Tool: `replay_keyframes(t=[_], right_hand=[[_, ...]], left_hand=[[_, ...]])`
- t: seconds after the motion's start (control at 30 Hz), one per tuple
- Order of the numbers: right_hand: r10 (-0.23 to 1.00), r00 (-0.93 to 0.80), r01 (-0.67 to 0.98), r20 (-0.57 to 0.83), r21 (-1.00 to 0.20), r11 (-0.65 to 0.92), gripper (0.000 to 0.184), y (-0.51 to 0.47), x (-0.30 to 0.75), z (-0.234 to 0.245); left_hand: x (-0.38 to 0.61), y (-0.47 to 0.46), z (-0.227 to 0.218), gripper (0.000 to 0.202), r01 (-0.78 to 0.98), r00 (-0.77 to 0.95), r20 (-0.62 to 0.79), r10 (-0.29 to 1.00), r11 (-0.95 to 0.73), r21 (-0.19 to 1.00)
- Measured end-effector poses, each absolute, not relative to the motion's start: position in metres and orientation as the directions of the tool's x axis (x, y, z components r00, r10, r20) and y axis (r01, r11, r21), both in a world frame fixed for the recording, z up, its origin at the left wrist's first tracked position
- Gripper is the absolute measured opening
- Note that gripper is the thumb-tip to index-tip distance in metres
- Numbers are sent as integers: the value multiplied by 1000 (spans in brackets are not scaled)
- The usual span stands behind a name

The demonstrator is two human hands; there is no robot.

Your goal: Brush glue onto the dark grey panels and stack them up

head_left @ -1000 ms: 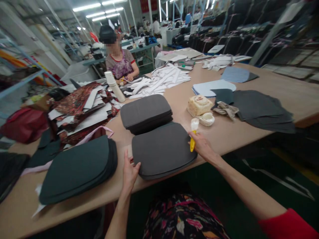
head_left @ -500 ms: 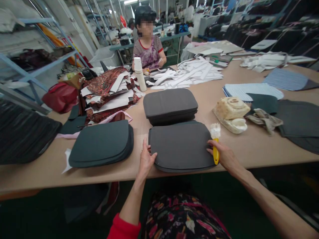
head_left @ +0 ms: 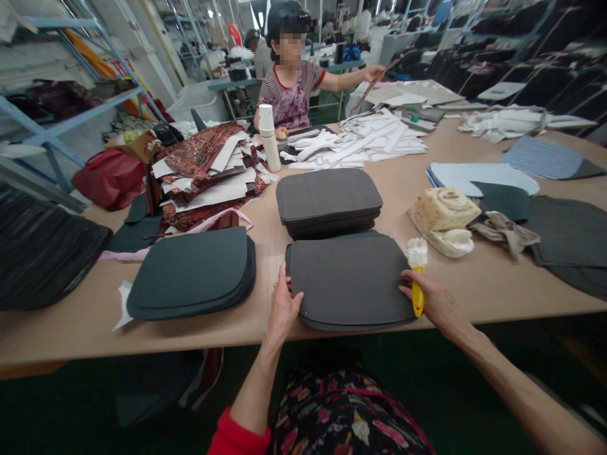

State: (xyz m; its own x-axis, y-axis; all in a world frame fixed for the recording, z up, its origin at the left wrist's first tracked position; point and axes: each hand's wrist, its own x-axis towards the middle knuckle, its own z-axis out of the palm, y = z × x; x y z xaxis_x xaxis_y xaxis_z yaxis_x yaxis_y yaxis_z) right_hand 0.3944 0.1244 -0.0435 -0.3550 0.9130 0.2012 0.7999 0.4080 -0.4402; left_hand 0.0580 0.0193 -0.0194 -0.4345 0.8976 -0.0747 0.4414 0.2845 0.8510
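A stack of dark grey rounded panels (head_left: pixel 351 281) lies at the table's front edge, right before me. My left hand (head_left: pixel 286 300) grips its left edge, thumb on top and fingers down the side. At the right edge, my right hand (head_left: pixel 429 294) holds a yellow-handled brush (head_left: pixel 418 291) with pale, coated bristles pointing away from me. Its fingertips also touch the panel edge. Behind lies another grey panel stack (head_left: pixel 329 196). To the left sits a stack of dark green panels (head_left: pixel 190 272) of similar shape.
A stained plastic container (head_left: pixel 443 208) stands on the right beside a crumpled cloth (head_left: pixel 507 234). Patterned scraps (head_left: pixel 203 164), a white bottle (head_left: pixel 269 139) and white strips (head_left: pixel 374 139) lie farther back. Across the table, a co-worker (head_left: pixel 289 95) reaches sideways with one arm.
The co-worker's arm has stretched out to the right, now holding a thin strip. My hands keep their places on the grey stack; the view has shifted slightly.
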Motion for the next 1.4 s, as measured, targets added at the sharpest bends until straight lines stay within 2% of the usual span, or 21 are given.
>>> replay_keyframes(t=[0.13, 0.27, 0.43, 0.7, 0.9, 1.07, 1.23, 1.4], right_hand=[[912, -357, 788, 204, -459, 411, 45, 124, 394, -43], [914, -350, 789, 205, -462, 405, 46, 125, 396, -49], [900, -360, 761, 246, -480, 436, 40, 127, 396, -52], [872, -387, 729, 300, -479, 489, 32, 123, 406, -61], [835, -390, 714, 389, -444, 541, 25, 117, 411, -58], [749, -410, 639, 521, -422, 643, 25, 125, 403, -58], [721, -408, 628, 561, -401, 667, 19, 132, 403, -81], [710, -419, 626, 566, -386, 677, 15, 135, 408, -91]], left_hand=[[60, 17, -17, 84, 547, -388, 27, 921, 206, 812], [65, 13, -8, 71, 752, -311, 154, 938, 144, 643], [67, 12, -2, 55, 858, -245, 132, 960, 152, 490], [65, 8, -17, 51, 921, -108, 113, 988, 57, 386], [64, -4, -35, 48, 947, -72, 284, 956, -24, 321], [67, -1, -24, 44, 963, -82, 301, 950, -2, 271], [90, 37, -14, 31, 968, -83, 390, 917, -20, 252], [114, 76, -23, 39, 987, 58, 339, 939, -104, 119]])
